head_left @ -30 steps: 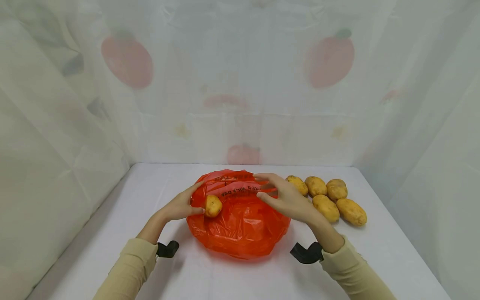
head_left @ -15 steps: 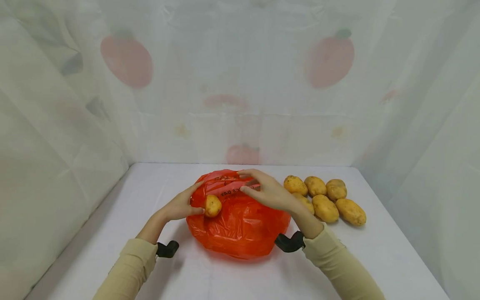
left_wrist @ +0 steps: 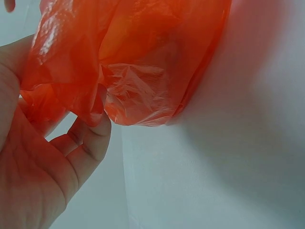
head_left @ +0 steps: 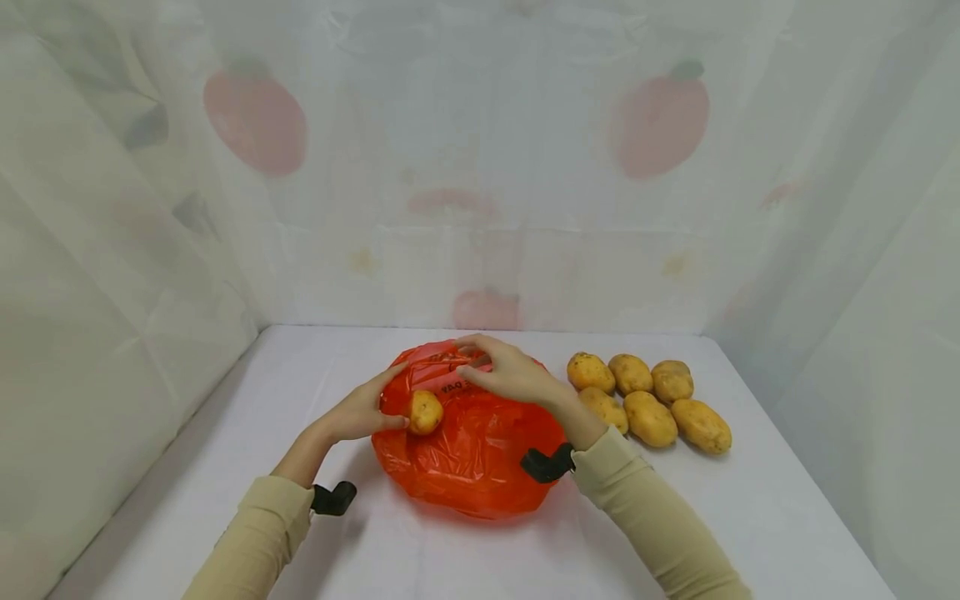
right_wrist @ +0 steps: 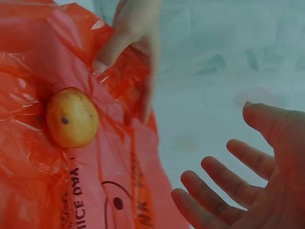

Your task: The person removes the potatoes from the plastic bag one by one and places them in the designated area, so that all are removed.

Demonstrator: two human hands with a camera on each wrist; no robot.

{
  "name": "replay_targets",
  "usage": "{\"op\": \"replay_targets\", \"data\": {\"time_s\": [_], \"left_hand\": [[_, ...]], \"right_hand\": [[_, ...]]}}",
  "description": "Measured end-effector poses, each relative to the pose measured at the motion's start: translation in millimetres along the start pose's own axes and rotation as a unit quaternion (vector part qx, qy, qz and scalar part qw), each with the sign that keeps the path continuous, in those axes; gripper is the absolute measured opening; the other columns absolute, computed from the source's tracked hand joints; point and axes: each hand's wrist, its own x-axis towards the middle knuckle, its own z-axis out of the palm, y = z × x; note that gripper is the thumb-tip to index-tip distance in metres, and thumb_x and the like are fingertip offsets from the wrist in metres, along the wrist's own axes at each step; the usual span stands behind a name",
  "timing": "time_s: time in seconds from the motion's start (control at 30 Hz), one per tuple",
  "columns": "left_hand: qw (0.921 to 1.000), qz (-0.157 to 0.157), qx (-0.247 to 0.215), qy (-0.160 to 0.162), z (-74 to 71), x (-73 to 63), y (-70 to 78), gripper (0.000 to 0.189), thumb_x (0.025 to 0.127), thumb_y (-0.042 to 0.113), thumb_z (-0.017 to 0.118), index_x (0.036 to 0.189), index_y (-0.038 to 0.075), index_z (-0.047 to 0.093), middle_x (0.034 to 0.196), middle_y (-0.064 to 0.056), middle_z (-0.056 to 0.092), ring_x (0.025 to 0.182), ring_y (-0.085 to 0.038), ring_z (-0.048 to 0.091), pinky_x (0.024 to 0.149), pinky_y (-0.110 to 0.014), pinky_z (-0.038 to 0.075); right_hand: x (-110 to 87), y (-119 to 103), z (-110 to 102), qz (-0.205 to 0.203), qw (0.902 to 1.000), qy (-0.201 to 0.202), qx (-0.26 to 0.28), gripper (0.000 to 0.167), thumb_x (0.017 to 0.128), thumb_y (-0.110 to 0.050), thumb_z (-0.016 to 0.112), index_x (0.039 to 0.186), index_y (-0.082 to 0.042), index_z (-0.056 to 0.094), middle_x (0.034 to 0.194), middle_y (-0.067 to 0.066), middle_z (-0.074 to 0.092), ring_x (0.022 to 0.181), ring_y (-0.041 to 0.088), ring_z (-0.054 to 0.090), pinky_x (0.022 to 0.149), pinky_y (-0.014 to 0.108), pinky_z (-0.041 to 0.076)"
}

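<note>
A crinkled red plastic bag (head_left: 480, 467) with dark printing lies on the table, its mouth spread wide. My left hand (head_left: 363, 410) grips the bag's left edge; the left wrist view shows this hand (left_wrist: 43, 167) with its fingers curled at the gathered film (left_wrist: 66, 57). A yellow potato (head_left: 426, 412) rests on the red film beside the left thumb; in the right wrist view the same potato (right_wrist: 72, 118) has a dark spot. Over the bag's far part hovers my right hand (head_left: 506, 371). Its fingers (right_wrist: 221, 181) are spread and relaxed, holding nothing.
Several potatoes (head_left: 649, 418) lie grouped to the right of the bag on the white tabletop (head_left: 750, 533). Pale curtains (head_left: 375, 150) with faint fruit prints hang behind and along both sides. A black wrist mount (head_left: 546, 463) sticks out from the right sleeve.
My right hand has moved left across the bag, away from the potato group, uncovering a potato there. The left hand, the bag and the potato in it have stayed in place.
</note>
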Motion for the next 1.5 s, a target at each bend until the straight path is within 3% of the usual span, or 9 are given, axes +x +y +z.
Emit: {"op": "replay_targets", "data": {"time_s": [0.3, 0.5, 0.73, 0.93, 1.5], "left_hand": [[0.9999, -0.007, -0.01, -0.005, -0.4, -1.0, 0.1, 0.089, 0.079, 0.022, 0.072, 0.149, 0.024, 0.016, 0.148, -0.009, 0.028, 0.128, -0.034, 0.037, 0.098, -0.053, 0.039], [1.0, 0.003, -0.002, 0.002, -0.1, -0.5, -1.3, 0.087, 0.079, 0.021, 0.072, 0.148, 0.018, 0.019, 0.147, -0.012, 0.029, 0.127, -0.034, 0.038, 0.097, -0.052, 0.041], [0.9999, 0.0, 0.009, 0.005, 0.0, -1.5, -1.5, 0.088, 0.078, 0.022, 0.073, 0.147, 0.014, 0.02, 0.148, -0.016, 0.027, 0.13, -0.037, 0.033, 0.1, -0.057, 0.035], [0.9999, 0.002, 0.011, 0.006, 0.3, -1.6, -1.2, 0.089, 0.077, 0.022, 0.073, 0.148, 0.014, 0.02, 0.147, -0.016, 0.028, 0.131, -0.038, 0.032, 0.1, -0.058, 0.034], [1.0, 0.005, 0.002, 0.007, 1.1, -1.8, -4.8, 0.087, 0.078, 0.019, 0.072, 0.147, 0.013, 0.02, 0.146, -0.016, 0.03, 0.127, -0.037, 0.038, 0.096, -0.053, 0.041]], "right_hand": [[21.6, 16, 18, -0.001, 0.9998, -0.018, 0.006, 0.042, 0.091, -0.029, 0.057, 0.13, -0.02, 0.047, 0.128, 0.001, 0.053, 0.118, 0.02, 0.051, 0.097, 0.039, 0.044], [28.3, 26, 31, 0.006, 0.9993, -0.037, -0.007, 0.043, 0.09, -0.034, 0.058, 0.13, -0.02, 0.048, 0.128, -0.002, 0.053, 0.115, 0.019, 0.052, 0.093, 0.034, 0.046], [31.6, 36, 44, -0.02, 0.9967, -0.078, -0.011, 0.041, 0.091, -0.031, 0.056, 0.131, -0.022, 0.049, 0.136, -0.001, 0.047, 0.122, 0.021, 0.047, 0.099, 0.039, 0.042], [36.9, 44, 57, -0.015, 0.9963, -0.07, -0.048, 0.055, 0.089, -0.03, 0.06, 0.137, -0.01, 0.041, 0.137, 0.003, 0.046, 0.124, 0.025, 0.045, 0.101, 0.039, 0.039], [45.3, 60, 81, 0.026, 0.9968, -0.062, -0.043, 0.06, 0.087, -0.029, 0.063, 0.139, -0.012, 0.038, 0.136, 0.007, 0.046, 0.125, 0.026, 0.042, 0.102, 0.039, 0.038]]}}
